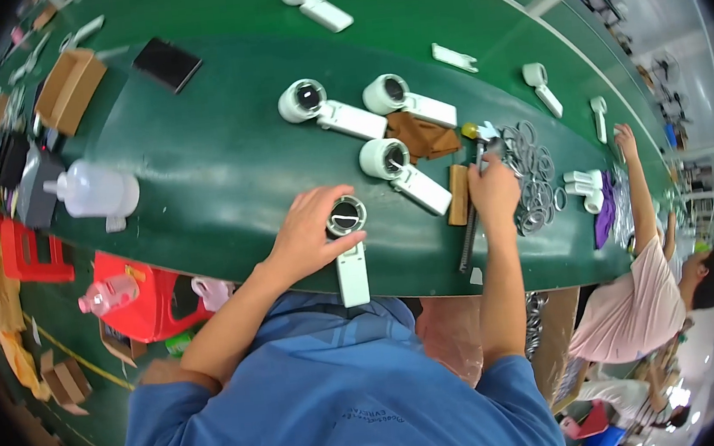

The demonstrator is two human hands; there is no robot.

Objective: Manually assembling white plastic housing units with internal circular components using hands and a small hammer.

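My left hand [310,227] is wrapped round the round head of a white handheld device [353,279], whose flat handle points toward me over the table's near edge. The head has a dark round opening. To the right, my right hand [493,186] closes on a dark tool [494,148], mostly hidden by the fingers. A black ribbed strip or cord [469,242] runs down beside that hand. Just left of it lies a wooden block [458,194]. Many grey rings [533,173] are heaped to its right. Another white device [418,188] lies between my hands.
Two more white devices [351,120] lie farther back near a brown cloth [423,135]. A clear squeeze bottle [98,189], black flat box [167,65] and cardboard box [71,91] stand left. A purple cloth [604,212] lies right. A co-worker [639,299] reaches over the table there.
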